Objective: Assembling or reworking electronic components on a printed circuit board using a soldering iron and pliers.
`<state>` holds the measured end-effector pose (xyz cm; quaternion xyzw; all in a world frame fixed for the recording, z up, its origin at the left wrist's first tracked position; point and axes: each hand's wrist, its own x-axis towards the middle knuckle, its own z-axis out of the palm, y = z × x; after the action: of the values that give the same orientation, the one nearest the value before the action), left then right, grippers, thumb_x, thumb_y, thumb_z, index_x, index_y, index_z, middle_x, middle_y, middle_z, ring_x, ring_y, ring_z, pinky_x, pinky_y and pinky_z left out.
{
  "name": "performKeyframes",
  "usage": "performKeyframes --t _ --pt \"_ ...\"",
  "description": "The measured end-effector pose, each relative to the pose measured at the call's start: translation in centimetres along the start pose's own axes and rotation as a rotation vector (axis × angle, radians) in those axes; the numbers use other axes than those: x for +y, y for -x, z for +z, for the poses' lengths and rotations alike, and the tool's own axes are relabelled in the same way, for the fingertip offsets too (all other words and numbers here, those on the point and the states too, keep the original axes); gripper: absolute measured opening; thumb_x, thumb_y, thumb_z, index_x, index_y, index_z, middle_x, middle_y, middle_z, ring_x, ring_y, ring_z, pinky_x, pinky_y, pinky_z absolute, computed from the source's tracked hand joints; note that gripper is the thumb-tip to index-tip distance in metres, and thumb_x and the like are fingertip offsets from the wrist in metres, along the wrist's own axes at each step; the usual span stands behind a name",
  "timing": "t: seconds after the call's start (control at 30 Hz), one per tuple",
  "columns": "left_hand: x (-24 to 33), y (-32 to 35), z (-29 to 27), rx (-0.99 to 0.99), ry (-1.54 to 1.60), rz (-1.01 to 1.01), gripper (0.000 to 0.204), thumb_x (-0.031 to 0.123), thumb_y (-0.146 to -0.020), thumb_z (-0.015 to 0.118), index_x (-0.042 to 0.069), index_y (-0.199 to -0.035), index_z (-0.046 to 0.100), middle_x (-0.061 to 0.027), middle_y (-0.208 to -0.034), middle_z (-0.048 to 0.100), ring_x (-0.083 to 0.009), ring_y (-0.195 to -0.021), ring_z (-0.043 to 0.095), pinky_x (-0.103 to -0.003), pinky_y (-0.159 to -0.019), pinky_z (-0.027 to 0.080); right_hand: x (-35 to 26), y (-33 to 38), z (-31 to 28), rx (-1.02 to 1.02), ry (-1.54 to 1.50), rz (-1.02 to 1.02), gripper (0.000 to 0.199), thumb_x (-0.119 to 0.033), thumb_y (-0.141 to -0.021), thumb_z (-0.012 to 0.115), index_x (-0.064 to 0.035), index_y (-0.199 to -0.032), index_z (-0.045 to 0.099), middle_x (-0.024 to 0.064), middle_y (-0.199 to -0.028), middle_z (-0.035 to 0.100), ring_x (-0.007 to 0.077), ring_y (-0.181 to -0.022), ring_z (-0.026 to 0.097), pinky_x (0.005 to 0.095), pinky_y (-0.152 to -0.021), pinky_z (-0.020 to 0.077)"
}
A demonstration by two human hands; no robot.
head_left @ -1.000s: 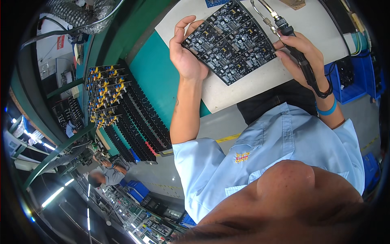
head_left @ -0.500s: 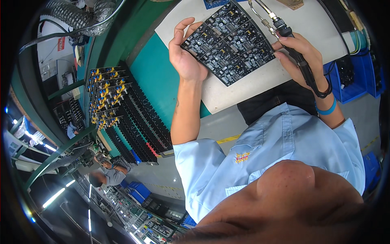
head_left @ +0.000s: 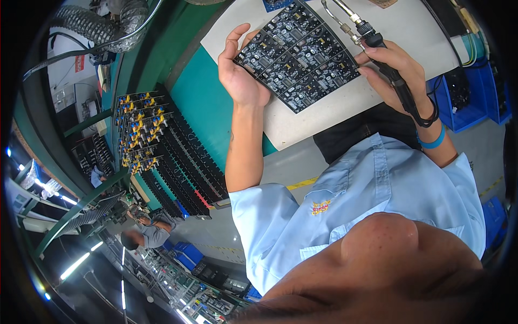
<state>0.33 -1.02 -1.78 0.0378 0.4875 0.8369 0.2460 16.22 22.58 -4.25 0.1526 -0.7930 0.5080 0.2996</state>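
A black circuit board panel [head_left: 302,56], divided into several identical boards with small parts on them, is held tilted above the white work surface [head_left: 291,129]. My left hand [head_left: 240,81] grips its left edge, fingers behind and thumb along the side. In my right hand [head_left: 402,70] is a black-handled soldering iron [head_left: 396,81] with a metal shaft and a thin side tube, pointing away from me. Fingertips of that same hand touch the panel's right corner. The iron's tip lies near the top edge of the picture, apart from the panel.
On the left, a black slotted rack [head_left: 189,146] stands beside boards with yellow and blue parts [head_left: 143,127] on the green mat [head_left: 199,86]. Blue bins [head_left: 469,102] sit at the right. A flexible duct [head_left: 129,27] hangs upper left. Another person [head_left: 154,235] works farther off.
The panel and both hands have shifted slightly to the left together, the soldering iron with them. Both grips are the same.
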Motion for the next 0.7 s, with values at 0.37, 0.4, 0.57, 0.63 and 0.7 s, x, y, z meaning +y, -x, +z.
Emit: performKeyframes --t 0.37,0.4,0.57,0.63,0.7 --pt "0.31 -0.02 0.29 0.06 -0.022 -0.046 0.043 0.033 -0.098 0.032 0.007 -0.126 0.054 -0.0142 -0.109 0.066 -0.0261 -0.094 0.063 -0.038 -0.082 0.05 0.21 0.14 0.09 0.001 0.021 -0.019 0.054 0.016 -0.074 0.071 -0.0022 -0.123 0.057 0.0176 -0.107 0.069 0.0276 -0.091 0.07 0.0334 -0.08 0.0568" --pt "0.32 -0.06 0.23 0.061 -0.033 -0.047 0.043 0.033 -0.099 0.033 0.007 -0.125 0.055 -0.0144 -0.109 0.066 -0.0261 -0.093 0.063 -0.038 -0.081 0.05 0.21 0.1 0.09 0.002 0.026 -0.022 0.054 0.016 -0.074 0.071 -0.0023 -0.123 0.057 0.0174 -0.107 0.07 0.0276 -0.091 0.07 0.0332 -0.08 0.0568" --pt "0.53 0.0 0.54 0.069 -0.064 -0.076 0.043 0.035 -0.099 0.034 0.007 -0.124 0.056 -0.0153 -0.106 0.067 -0.0259 -0.089 0.064 -0.038 -0.077 0.051 0.22 0.06 0.18 0.006 0.036 -0.024 0.053 0.016 -0.075 0.071 -0.0023 -0.123 0.057 0.0174 -0.107 0.07 0.0274 -0.092 0.07 0.0325 -0.079 0.0569" --pt "0.56 0.04 0.38 0.072 -0.068 -0.083 0.044 0.035 -0.099 0.034 0.007 -0.123 0.057 -0.0155 -0.106 0.067 -0.0258 -0.088 0.064 -0.038 -0.076 0.051 0.27 0.01 0.33 0.004 0.038 -0.026 0.053 0.016 -0.075 0.071 -0.0023 -0.123 0.057 0.0175 -0.107 0.07 0.0274 -0.092 0.07 0.0324 -0.079 0.057" --pt "0.58 -0.12 0.05 0.057 -0.084 -0.075 0.044 0.036 -0.099 0.035 0.007 -0.123 0.057 -0.0159 -0.105 0.067 -0.0256 -0.088 0.065 -0.038 -0.076 0.051 0.37 -0.1 0.58 0.04 0.023 -0.041 0.052 0.014 -0.074 0.072 -0.0024 -0.122 0.06 0.0149 -0.106 0.069 0.0229 -0.087 0.069 0.0296 -0.077 0.056"
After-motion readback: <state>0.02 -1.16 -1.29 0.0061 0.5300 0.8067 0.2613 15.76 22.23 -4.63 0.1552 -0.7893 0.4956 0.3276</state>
